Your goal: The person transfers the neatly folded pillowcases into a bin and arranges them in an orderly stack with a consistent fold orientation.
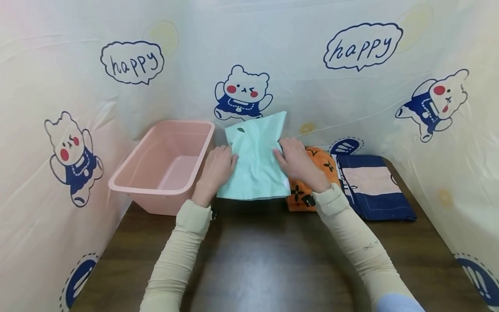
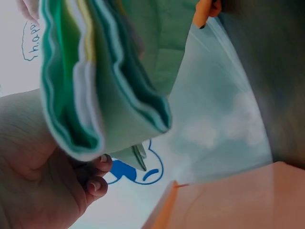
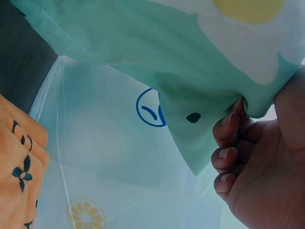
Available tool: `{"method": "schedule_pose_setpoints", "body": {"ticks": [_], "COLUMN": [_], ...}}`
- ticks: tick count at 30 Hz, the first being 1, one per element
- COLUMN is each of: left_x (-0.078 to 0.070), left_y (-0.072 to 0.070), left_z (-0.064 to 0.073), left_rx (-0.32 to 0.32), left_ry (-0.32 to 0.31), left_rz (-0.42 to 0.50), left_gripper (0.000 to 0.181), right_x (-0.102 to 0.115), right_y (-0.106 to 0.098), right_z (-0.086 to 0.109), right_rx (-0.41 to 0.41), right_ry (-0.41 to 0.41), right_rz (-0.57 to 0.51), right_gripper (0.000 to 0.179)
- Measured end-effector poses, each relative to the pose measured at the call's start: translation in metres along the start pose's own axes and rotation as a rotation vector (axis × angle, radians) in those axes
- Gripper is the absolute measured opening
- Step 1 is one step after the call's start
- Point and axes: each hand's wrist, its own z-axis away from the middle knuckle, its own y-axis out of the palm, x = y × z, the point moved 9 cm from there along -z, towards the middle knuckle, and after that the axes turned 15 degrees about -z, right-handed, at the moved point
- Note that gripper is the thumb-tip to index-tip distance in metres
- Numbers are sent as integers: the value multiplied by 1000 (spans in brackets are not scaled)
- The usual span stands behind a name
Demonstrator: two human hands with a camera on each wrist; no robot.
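Observation:
A folded mint-green cloth (image 1: 255, 167) hangs upright above the back of the table, held up between both hands. My left hand (image 1: 220, 167) grips its left side, thumb on the near face. The right hand (image 1: 298, 160) grips the opposite side in the same way. In the left wrist view the cloth's stacked layers (image 2: 128, 90) show green, white and yellow edges beside the hand. Curled fingers (image 3: 226, 155) pinch a fold of the cloth in the right wrist view, where a white-and-yellow flower print shows.
To the left stands a pink plastic basin (image 1: 156, 190). An orange patterned cloth (image 1: 325, 162), partly behind my right hand, lies beside a folded navy-and-pink cloth (image 1: 374, 180). A printed curtain (image 1: 296, 43) encloses the dark wooden table (image 1: 265, 260) at the back and sides.

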Motion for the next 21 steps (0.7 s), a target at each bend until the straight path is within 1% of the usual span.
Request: {"method": "schedule_pose_setpoints", "body": {"ticks": [4,7,10,16,21], "left_x": [-1,-1,1,3,4], "left_y": [6,6,4,1,-7], "left_z": [-1,0,1,1,3], "left_rx": [8,-3,-13,-27,-52], "left_ry": [-8,-8,-10,-16,-14], "left_rz": [13,11,1,-16,-23], "left_gripper": [32,32,33,34,34], "right_x": [-5,-7,-6,2,8], "right_y": [0,1,1,-5,-8], "right_z": [2,2,1,-5,-9], "right_rx": [11,12,14,-1,-7], "right_ry": [16,21,11,-12,-24], "right_rz": [-7,-17,-23,-45,-49], "right_gripper": [28,28,28,27,28]}}
